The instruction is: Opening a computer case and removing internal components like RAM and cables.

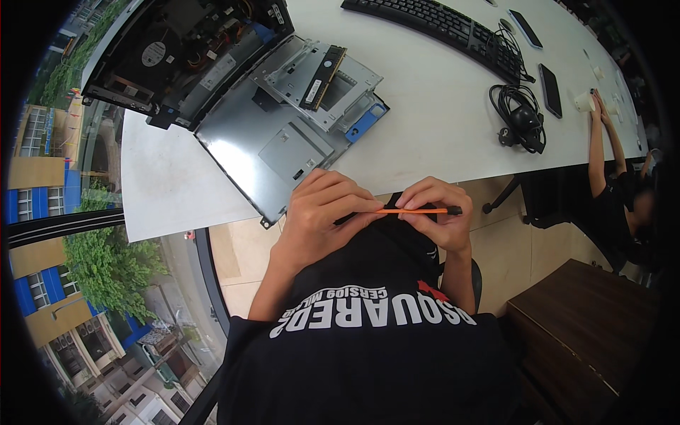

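Note:
A thin orange strip with black ends, like a short flat cable, stretches level between my two hands in front of my shirt. My left hand pinches its left end between thumb and fingers. Along its right part, my right hand grips it the same way, with a black tip showing past the fingers. Just beyond my left hand lies the grey metal side panel of an opened computer case. A metal drive bracket rests on that panel, and a memory module lies slanted on top of it.
On the white table are a black keyboard, a coiled black cable with a plug and a dark phone. Another person's hands hold a pale cup at far right. A brown cabinet stands lower right.

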The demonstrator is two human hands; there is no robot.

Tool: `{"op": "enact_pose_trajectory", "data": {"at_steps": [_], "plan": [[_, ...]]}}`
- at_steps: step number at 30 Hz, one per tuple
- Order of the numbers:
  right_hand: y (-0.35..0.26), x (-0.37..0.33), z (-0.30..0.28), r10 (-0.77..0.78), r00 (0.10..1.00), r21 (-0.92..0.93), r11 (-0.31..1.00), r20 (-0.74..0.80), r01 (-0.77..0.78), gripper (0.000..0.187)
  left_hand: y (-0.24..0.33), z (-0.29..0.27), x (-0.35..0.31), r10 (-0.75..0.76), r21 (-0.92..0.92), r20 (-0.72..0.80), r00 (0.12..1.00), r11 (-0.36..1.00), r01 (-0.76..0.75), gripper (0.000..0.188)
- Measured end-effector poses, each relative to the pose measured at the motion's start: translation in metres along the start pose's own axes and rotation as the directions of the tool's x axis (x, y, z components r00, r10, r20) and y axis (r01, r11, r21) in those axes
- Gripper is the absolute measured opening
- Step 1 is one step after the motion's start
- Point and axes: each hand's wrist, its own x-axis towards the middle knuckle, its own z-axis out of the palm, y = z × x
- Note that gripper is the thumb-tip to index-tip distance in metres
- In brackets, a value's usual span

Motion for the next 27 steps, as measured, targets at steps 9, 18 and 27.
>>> {"op": "enact_pose_trajectory", "data": {"at_steps": [9,18,27], "plan": [[0.005,0.001,0.011,-0.041,0.999,-0.060,0.997,0.009,0.042,0.017,0.002,0.005,-0.003,0.009,-0.001,-0.012,1.000,1.000,-0.009,0.021],[0.007,-0.001,0.003,-0.025,1.000,-0.003,1.000,-0.010,0.024,0.019,0.007,0.004,0.006,-0.089,-0.087,0.016,0.996,0.992,0.090,0.020],[0.009,-0.001,0.006,-0.056,0.998,0.009,0.998,0.010,0.056,0.019,0.004,0.004,0.003,0.006,-0.119,0.000,1.000,0.993,-0.006,0.018]]}}
